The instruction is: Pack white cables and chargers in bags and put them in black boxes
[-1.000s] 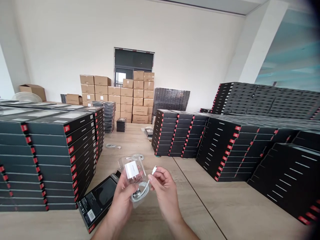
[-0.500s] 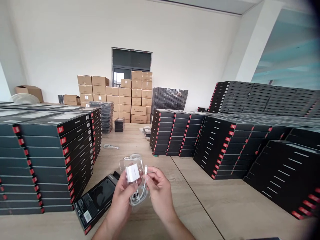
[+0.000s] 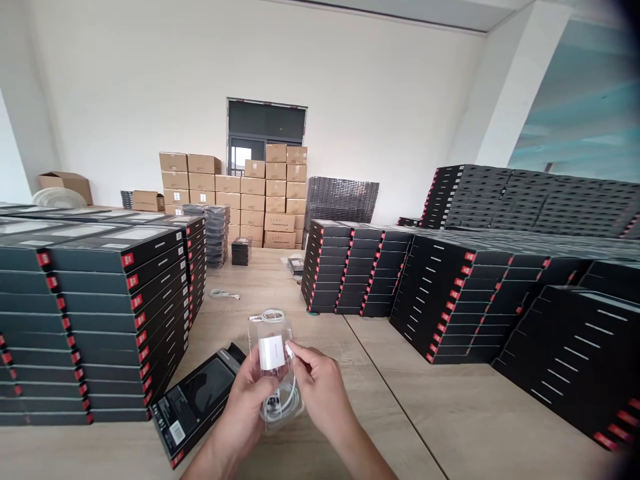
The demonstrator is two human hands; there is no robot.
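Observation:
My left hand (image 3: 253, 387) grips a clear plastic tray (image 3: 287, 331) from its left side, thumb across the front. Inside the tray sits a white charger (image 3: 272, 353). A coiled white cable (image 3: 287, 405) hangs at the tray's lower part. Between the thumb and forefinger of my right hand (image 3: 316, 377), the white cable's plug is pinched close to the charger's right edge. An open black box (image 3: 197, 407) with a barcode label lies on the table left of my hands. Another white cable (image 3: 273, 316) lies just beyond the tray's top edge.
Stacks of black boxes with red marks stand at left (image 3: 100, 320) and right (image 3: 450, 300) on the wooden table (image 3: 360, 387). A loose cable (image 3: 224, 294) lies further back. Brown cartons (image 3: 240, 193) are piled against the wall.
My right hand has brought the plug from an upright position in against the tray beside the charger. The tray and both hands now sit slightly further right in view.

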